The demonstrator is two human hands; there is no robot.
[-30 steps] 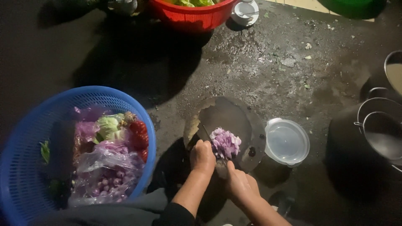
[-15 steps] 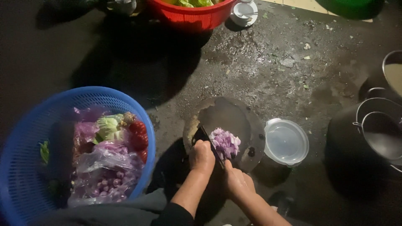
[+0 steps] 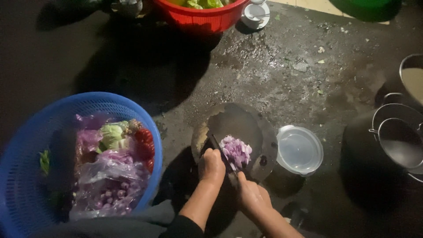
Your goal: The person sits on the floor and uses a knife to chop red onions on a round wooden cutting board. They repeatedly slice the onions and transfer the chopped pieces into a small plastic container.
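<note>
A round dark chopping board (image 3: 240,119) lies on the wet ground. On it sits a small pile of chopped purple shallot (image 3: 237,150). A dark knife (image 3: 217,146) lies slanted along the pile's left side. My left hand (image 3: 211,166) is curled over the back of the blade, at the board's near edge. My right hand (image 3: 251,197) is closed around the handle end, lower and to the right. The handle itself is hidden by my fingers.
A blue basket (image 3: 26,176) at left holds bagged shallots, greens and red chillies. A clear plastic lid (image 3: 300,150) lies right of the board. Metal pots (image 3: 398,136) stand at the right edge. A red basin (image 3: 200,20) and a small white cup (image 3: 254,11) are at the top.
Both hands stay at the board's near edge. The knife blade has shifted slightly against the shallot pile, and its tip now shows beyond my left hand.
</note>
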